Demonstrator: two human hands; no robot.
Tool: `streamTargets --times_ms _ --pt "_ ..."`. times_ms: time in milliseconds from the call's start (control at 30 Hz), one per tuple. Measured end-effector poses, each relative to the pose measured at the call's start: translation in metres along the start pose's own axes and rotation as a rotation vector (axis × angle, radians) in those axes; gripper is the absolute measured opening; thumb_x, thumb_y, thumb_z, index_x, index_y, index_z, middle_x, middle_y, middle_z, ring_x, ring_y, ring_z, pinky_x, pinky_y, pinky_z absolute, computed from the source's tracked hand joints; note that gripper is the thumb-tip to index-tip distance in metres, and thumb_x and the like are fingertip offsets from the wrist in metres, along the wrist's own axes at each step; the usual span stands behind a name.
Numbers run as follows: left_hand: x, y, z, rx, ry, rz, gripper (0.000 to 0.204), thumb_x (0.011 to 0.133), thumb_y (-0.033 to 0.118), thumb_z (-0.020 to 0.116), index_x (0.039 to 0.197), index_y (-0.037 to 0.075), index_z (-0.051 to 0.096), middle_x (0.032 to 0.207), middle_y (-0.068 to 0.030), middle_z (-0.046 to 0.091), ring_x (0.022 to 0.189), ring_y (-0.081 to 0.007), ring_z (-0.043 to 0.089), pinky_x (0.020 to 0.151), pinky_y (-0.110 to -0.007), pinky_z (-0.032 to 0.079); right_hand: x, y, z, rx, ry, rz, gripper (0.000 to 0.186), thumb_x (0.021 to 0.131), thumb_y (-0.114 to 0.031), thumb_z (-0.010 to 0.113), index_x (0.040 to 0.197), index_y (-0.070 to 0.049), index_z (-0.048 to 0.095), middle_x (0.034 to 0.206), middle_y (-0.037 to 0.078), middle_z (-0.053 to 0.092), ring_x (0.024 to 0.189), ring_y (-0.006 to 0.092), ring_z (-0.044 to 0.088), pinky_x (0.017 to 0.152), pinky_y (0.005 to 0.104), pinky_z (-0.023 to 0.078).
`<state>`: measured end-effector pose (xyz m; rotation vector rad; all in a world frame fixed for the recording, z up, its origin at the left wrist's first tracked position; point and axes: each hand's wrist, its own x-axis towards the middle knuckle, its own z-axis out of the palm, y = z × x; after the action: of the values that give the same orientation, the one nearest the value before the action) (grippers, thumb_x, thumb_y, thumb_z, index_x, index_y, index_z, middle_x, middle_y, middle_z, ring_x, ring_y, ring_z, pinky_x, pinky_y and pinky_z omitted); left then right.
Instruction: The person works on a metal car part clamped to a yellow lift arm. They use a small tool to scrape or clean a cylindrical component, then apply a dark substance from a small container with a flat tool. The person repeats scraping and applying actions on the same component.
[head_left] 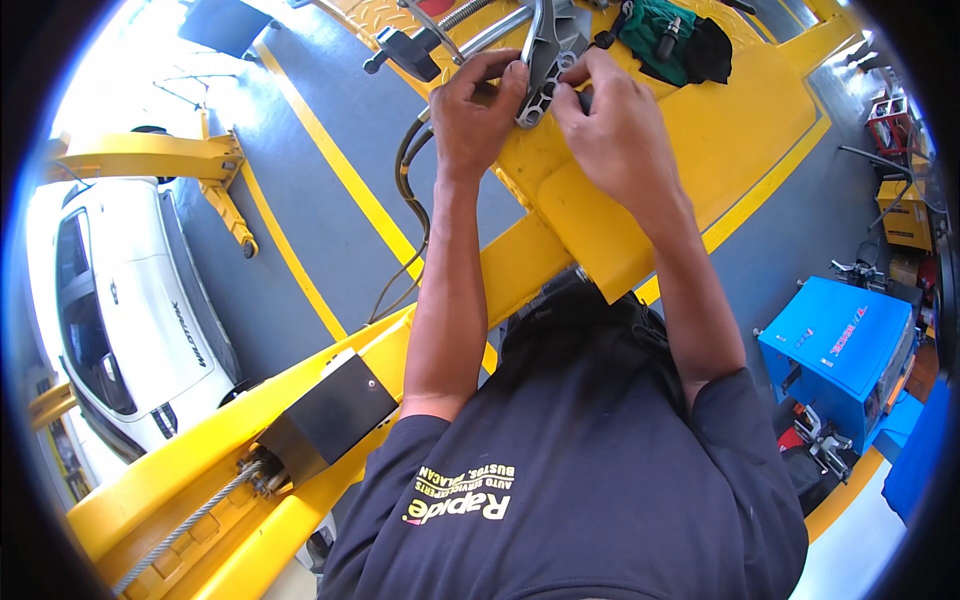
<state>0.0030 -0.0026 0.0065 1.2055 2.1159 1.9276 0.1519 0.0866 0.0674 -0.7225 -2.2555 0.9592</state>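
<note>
At the top centre, a grey metal bracket (540, 90) with round holes along its edge lies over a yellow steel surface. My left hand (474, 118) is closed on the bracket's left side, thumb and forefinger pressed against it. From the other side my right hand (618, 125) reaches in with bent fingers, its thumb and forefinger meeting at the bracket's right edge. A small dark piece shows under those fingers, too hidden to name. Just right of the bracket lies a green and black cloth or glove (672, 42) with a dark cylindrical piece on top.
A coil spring and a black-ended clamp (405, 52) sit left of the bracket. Dark hoses (408, 165) hang beside my left forearm. Yellow lift beams (510, 265) cross in front of me, one with a black box (328, 418). A white vehicle (140, 310) stands left, a blue cabinet (840, 335) right.
</note>
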Motion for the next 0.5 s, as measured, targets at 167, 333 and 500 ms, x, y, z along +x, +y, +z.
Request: streamTargets --times_ms 167,333,500 --pt "-0.001 -0.001 0.000 0.013 0.010 0.040 0.027 0.098 0.023 0.080 0.117 0.003 0.080 0.099 -0.0121 0.083 0.086 -0.0166 0.079 0.079 -0.029 0.061 -0.003 -0.006 -0.007 -0.030 -0.015 0.010 0.022 0.102 -0.018 0.068 0.107 0.003 0.068 0.091 0.022 0.074 0.073 0.0314 0.069 0.072 0.0434 0.053" --pt "0.000 0.002 -0.002 -0.007 -0.009 -0.020 0.027 0.098 0.023 0.080 0.116 0.003 0.080 0.100 -0.0125 0.083 0.088 -0.0174 0.080 0.081 -0.030 0.062 0.001 -0.006 -0.006 0.043 -0.028 0.064 0.021 0.104 -0.018 0.065 0.109 0.002 0.067 0.082 0.016 0.073 0.069 0.0240 0.070 0.069 0.0402 0.053" --pt "0.003 0.001 -0.001 0.024 -0.016 -0.011 0.028 0.098 0.024 0.081 0.116 0.002 0.080 0.100 -0.0127 0.082 0.087 -0.0170 0.079 0.081 -0.030 0.062 0.000 0.001 -0.003 0.129 -0.051 0.125 0.021 0.105 -0.018 0.063 0.114 0.001 0.065 0.083 0.016 0.073 0.071 0.0269 0.071 0.071 0.0406 0.054"
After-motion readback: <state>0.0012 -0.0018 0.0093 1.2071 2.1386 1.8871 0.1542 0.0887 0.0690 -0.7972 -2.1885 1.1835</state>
